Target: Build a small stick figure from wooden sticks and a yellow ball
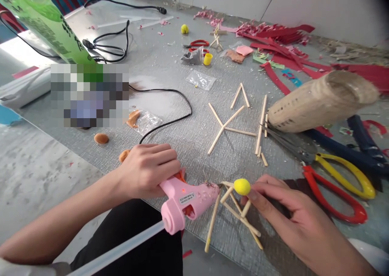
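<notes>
My left hand (pixel 148 168) is wrapped round the handle of a pink hot glue gun (pixel 187 201), whose nozzle points right at a small frame of wooden sticks (pixel 238 215) near the table's front edge. A clear glue stick (pixel 121 247) juts from the back of the gun. My right hand (pixel 288 215) pinches a small yellow ball (pixel 242 186) with its fingertips and holds it against the top of the stick frame, just beside the nozzle.
More glued sticks (pixel 231 124) lie mid-table. Scissors with red and yellow handles (pixel 337 187) and a roll of twine (pixel 322 102) sit to the right. The gun's black cord (pixel 170 118) loops left. Red paper scraps (pixel 282 37), another yellow ball (pixel 184 28) and red scissors (pixel 197 45) lie at the back.
</notes>
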The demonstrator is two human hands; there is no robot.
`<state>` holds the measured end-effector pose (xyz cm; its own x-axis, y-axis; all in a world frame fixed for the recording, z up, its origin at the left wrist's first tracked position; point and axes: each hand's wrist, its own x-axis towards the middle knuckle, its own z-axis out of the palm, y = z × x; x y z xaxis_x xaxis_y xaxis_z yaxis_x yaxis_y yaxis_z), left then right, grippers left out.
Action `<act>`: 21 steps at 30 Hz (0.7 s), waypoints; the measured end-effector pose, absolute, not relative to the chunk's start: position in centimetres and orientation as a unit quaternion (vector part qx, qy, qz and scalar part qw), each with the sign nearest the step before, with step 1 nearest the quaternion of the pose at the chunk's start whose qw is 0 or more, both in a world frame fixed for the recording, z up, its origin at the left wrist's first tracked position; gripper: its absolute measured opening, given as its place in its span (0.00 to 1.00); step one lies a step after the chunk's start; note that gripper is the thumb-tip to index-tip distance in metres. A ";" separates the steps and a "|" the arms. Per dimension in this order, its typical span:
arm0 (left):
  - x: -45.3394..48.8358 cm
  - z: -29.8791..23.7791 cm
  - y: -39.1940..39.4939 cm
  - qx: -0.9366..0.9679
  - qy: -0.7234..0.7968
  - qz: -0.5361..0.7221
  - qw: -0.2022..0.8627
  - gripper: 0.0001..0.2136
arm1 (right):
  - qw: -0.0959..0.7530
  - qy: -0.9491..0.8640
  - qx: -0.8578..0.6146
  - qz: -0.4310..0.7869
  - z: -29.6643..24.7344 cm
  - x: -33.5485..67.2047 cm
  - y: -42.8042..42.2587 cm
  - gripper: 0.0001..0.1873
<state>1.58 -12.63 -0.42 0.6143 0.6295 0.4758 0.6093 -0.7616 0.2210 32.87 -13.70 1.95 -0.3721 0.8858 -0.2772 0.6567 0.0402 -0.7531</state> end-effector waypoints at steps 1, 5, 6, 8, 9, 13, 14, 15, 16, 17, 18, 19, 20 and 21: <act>1.6 -0.4 -12.6 0.898 0.345 0.272 0.024 0.16 | 0.133 -0.708 -0.545 0.429 2.0 32.8 -13.7 0.25; 1.6 -0.3 -12.6 0.897 0.348 0.271 0.039 0.15 | 0.138 -0.707 -0.547 0.426 2.2 32.6 -13.7 0.25; 1.6 -0.3 -12.6 0.896 0.352 0.267 0.041 0.15 | 0.139 -0.707 -0.547 0.425 2.2 32.6 -13.7 0.25; 1.6 -0.2 -12.6 0.894 0.361 0.262 0.043 0.16 | 0.138 -0.708 -0.546 0.426 2.3 32.6 -13.8 0.25; 1.6 -0.2 -12.6 0.893 0.364 0.262 0.044 0.17 | 0.137 -0.709 -0.545 0.427 2.4 32.6 -13.8 0.25; 1.6 -0.3 -12.5 0.888 0.368 0.273 0.045 0.17 | 0.135 -0.711 -0.543 0.425 2.6 32.5 -13.8 0.25; 1.7 -0.2 -12.5 0.887 0.367 0.276 0.046 0.17 | 0.135 -0.712 -0.543 0.424 2.6 32.5 -13.8 0.25; 1.7 -0.2 -12.5 0.887 0.366 0.279 0.046 0.17 | 0.134 -0.712 -0.543 0.424 2.6 32.5 -13.8 0.25; 1.7 -0.1 -12.5 0.887 0.364 0.281 0.047 0.17 | 0.133 -0.713 -0.542 0.425 2.6 32.5 -13.8 0.25; 1.7 -0.1 -12.5 0.887 0.364 0.281 0.048 0.17 | 0.133 -0.714 -0.540 0.426 2.6 32.5 -13.8 0.25; 1.7 0.0 -12.5 0.887 0.364 0.280 0.048 0.17 | 0.133 -0.715 -0.538 0.427 2.5 32.5 -13.8 0.24; 1.7 0.0 -12.4 0.888 0.364 0.278 0.048 0.17 | 0.133 -0.715 -0.537 0.427 2.5 32.6 -13.8 0.24; 1.7 0.0 -12.4 0.888 0.363 0.277 0.046 0.16 | 0.136 -0.716 -0.535 0.427 2.4 32.6 -13.8 0.24; 1.6 0.1 -12.4 0.889 0.361 0.278 0.043 0.16 | 0.139 -0.717 -0.534 0.427 2.3 32.6 -13.8 0.23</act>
<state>1.61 -12.42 0.05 0.5847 0.6654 0.4640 0.6180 -0.7359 0.2766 32.64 -13.75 2.31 -0.3914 0.8840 -0.2557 0.6461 0.0661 -0.7604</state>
